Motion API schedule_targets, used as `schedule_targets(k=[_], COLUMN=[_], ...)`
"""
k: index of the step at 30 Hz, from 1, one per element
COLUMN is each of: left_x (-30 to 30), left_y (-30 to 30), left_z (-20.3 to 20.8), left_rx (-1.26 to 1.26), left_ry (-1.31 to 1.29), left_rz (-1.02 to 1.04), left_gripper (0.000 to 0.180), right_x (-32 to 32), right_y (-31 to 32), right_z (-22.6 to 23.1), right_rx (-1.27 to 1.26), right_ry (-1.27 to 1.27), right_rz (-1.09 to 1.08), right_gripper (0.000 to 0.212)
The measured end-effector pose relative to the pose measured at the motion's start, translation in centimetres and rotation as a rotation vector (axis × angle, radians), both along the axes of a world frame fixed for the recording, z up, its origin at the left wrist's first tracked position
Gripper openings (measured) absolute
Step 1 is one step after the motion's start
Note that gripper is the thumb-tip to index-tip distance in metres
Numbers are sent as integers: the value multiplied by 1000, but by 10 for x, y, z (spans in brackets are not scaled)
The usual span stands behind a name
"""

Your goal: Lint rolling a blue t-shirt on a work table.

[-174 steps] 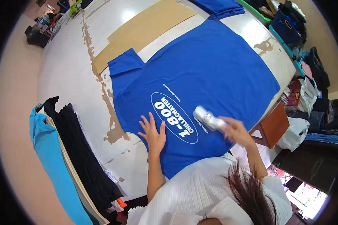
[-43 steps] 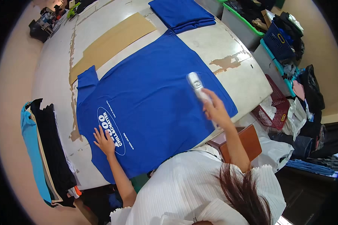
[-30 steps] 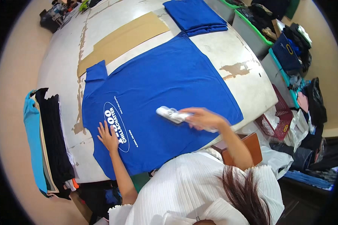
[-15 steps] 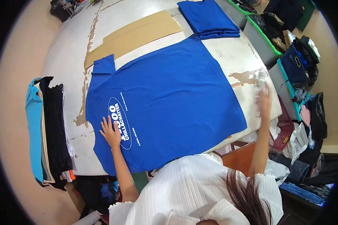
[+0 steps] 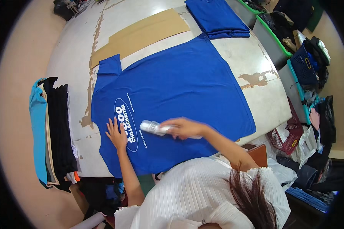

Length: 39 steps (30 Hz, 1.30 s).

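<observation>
A blue T-shirt (image 5: pixel 172 91) with a white print lies spread flat on the table, its sleeve toward the far left. My left hand (image 5: pixel 117 135) rests on the shirt over the print, fingers spread. In my right hand (image 5: pixel 185 128) is a white lint roller (image 5: pixel 151 126), its head against or just above the shirt to the right of the print. Some motion blur covers the right hand, and its grip partly hides the roller's handle.
A brown cardboard sheet (image 5: pixel 141 36) lies beyond the shirt, and folded blue shirts (image 5: pixel 219 19) are stacked at the far right. Garments (image 5: pixel 57 129) hang over the table's left edge. Bins with green rims (image 5: pixel 273 36) and a maroon basket (image 5: pixel 288 133) stand along the right.
My right hand has come in from the table's right side to the middle of the shirt with the lint roller. My left hand stays on the print.
</observation>
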<state>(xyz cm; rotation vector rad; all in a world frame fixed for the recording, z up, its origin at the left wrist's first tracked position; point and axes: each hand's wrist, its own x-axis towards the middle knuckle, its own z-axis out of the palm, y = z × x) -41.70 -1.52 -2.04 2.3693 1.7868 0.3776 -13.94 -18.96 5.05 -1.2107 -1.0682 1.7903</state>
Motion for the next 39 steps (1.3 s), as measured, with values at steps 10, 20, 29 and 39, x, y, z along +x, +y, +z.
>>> schedule_targets(k=[10, 20, 29, 39], left_x=[3, -1, -4, 78], left_y=[0, 0, 0, 49], left_z=[4, 2, 6, 15], left_rx=[17, 15, -10, -122], left_ry=[-31, -39, -62, -321], left_rz=[37, 52, 46, 70], left_gripper=[46, 46, 47, 41], right_x=[189, -14, 67, 146], right_y=[-98, -8, 18, 2], right_z=[-18, -9, -2, 8], right_rx=[253, 552, -30, 427], right_ry=[-739, -296, -91, -487], right_rz=[-1826, -17, -292, -1487], right_gripper=[26, 21, 23, 12])
